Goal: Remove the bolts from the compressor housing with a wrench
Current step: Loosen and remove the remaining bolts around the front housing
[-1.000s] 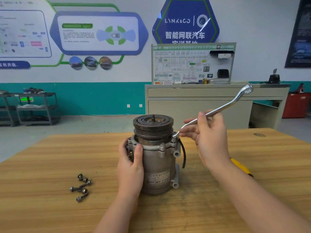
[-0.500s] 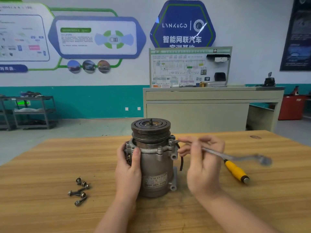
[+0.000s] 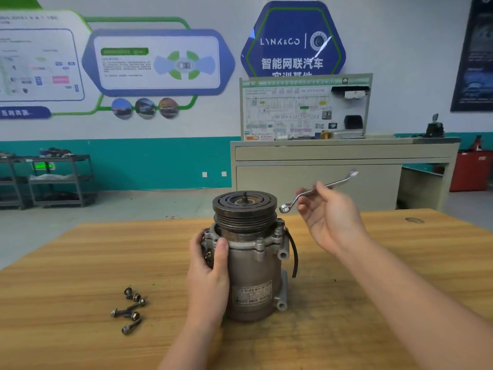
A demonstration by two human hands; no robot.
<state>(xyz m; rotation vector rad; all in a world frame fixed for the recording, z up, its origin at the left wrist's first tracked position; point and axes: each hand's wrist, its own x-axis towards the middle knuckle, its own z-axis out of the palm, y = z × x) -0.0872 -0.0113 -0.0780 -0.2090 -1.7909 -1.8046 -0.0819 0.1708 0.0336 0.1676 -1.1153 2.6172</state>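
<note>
A grey metal compressor (image 3: 253, 265) with a dark pulley on top stands upright on the wooden table (image 3: 80, 263). My left hand (image 3: 210, 273) grips its left side just under the flange, thumb across the front. My right hand (image 3: 328, 217) pinches a silver ring wrench (image 3: 317, 192) by the middle of its shaft, in the air to the right of the pulley. The wrench's lower ring end hangs clear of the housing, a little above the right flange bolt (image 3: 280, 222). Several loose bolts (image 3: 130, 309) lie on the table at the left.
A black hose (image 3: 294, 252) curves down the compressor's right side. Behind the table stand a beige workbench (image 3: 341, 166) with a display board, a metal shelf cart (image 3: 61, 180) at the far left and a red cabinet (image 3: 472, 169) at the far right.
The wrench swung down on the right flange bolt, then my right hand lifted it off, and it now hangs in the air beside the pulley. The left hand kept its grip.
</note>
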